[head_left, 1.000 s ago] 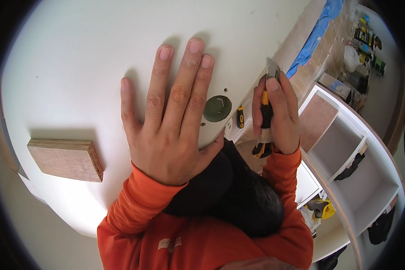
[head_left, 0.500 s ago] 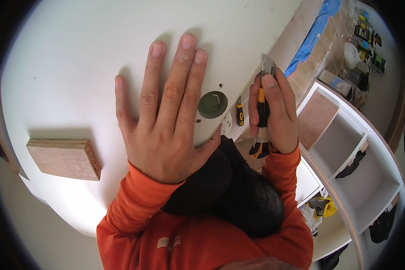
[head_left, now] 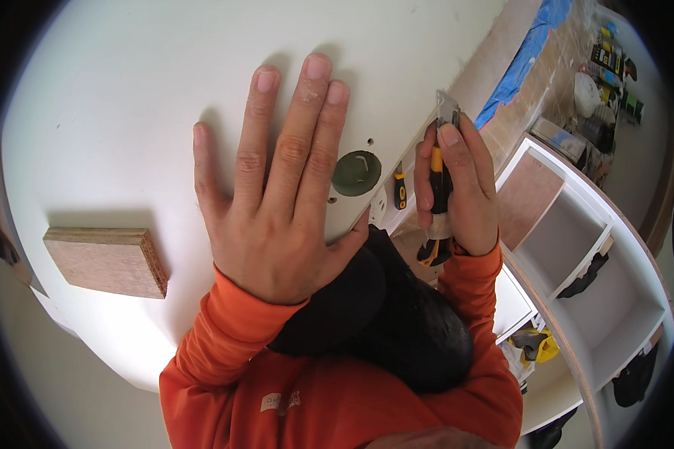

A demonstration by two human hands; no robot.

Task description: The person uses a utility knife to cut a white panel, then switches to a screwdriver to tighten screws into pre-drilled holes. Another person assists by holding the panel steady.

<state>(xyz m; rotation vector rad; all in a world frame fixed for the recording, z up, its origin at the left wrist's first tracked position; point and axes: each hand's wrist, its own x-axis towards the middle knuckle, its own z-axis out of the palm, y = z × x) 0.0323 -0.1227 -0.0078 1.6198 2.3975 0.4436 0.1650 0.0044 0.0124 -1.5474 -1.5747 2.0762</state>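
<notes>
My left hand lies flat on a white panel, fingers stretched out and the thumb at the panel's right edge. Beside its index finger is a round, dark green recess with a small hole above and another below it. My right hand is wrapped round a black and yellow utility knife, the thumb pressed near its head. The knife's metal blade points away from me, at the panel's right edge. Tape or a pale wrap covers part of the handle.
A plywood block rests on the panel at the left. Below the panel's edge is another yellow and black tool handle. White open cabinet frames stand at the right. Blue sheeting and piled supplies lie at the far right.
Both hands keep almost the same place and grip. The view has shifted very slightly, and the knife's blade remains at the panel's edge.
</notes>
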